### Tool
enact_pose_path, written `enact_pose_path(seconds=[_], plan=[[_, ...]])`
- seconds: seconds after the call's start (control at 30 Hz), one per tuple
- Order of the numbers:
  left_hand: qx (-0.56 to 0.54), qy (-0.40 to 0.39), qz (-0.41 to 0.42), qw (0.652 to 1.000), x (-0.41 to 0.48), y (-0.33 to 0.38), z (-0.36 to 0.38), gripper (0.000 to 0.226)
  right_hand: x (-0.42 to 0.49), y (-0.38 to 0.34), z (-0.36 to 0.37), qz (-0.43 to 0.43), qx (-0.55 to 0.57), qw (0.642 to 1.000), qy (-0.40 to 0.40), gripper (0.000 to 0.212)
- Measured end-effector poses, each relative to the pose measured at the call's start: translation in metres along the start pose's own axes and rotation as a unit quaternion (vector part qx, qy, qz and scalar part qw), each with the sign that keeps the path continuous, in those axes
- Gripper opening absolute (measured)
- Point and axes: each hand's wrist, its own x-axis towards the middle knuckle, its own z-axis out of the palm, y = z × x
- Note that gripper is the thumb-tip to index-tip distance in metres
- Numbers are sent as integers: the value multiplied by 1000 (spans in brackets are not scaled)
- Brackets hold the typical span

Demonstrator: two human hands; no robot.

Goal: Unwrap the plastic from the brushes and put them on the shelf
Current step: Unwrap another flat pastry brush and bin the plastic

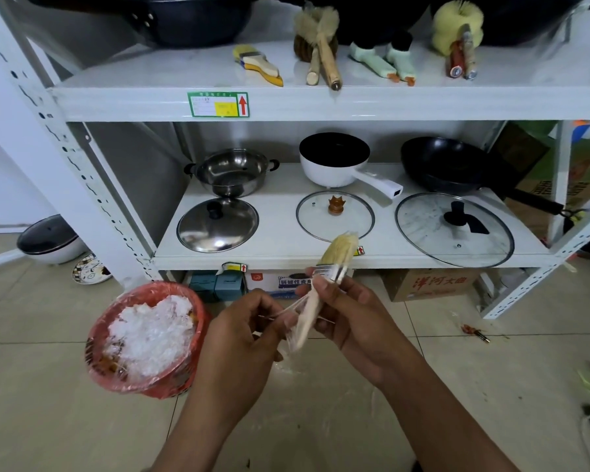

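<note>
The right hand grips a flat paint brush at the handle just below its metal ferrule, fingers closed around it, pale bristles tilted up and to the right. The left hand pinches a stretched strand of clear plastic wrap between thumb and fingertips, drawn taut leftward from the handle; film clings to the lower handle. Both forearms enter from the bottom edge and meet at centre, above a tiled floor.

Just left of the left hand stands a red basket lined with plastic and holding crumpled clear film.

Behind stands a white metal rack. Its upper shelf carries unwrapped brushes: a yellow-handled flat brush, two wooden-handled bristle brushes, two mint-handled brushes and a yellow round brush. The lower shelf carries a steel pot, a white saucepan, a black wok, and three lids laid flat in front. Cardboard boxes sit under the rack.
</note>
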Motion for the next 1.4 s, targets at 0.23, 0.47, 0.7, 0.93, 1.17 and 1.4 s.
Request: enact_pose_path(seconds=[0.23,0.47,0.7,0.93,1.17,1.4], plan=[[-43,25,-29,998,0,0,3,17,2,-1,0,-21,-11,999,27,39],[-150,-6,-44,988,-1,3,5,16,5,1,-4,-36,-29,996,79,54],[-199,13,-66,978,-1,6,6,17,3,2,-3,-39,-62,993,91,48],[-173,39,-76,981,-2,9,9,15,9,8,-6,-63,-124,981,138,45],[-211,54,-100,971,1,2,9,16,9,6,-8,-51,-105,987,109,30],[-234,81,-130,960,3,-1,6,22,6,1,-9,-33,-26,998,52,29]])
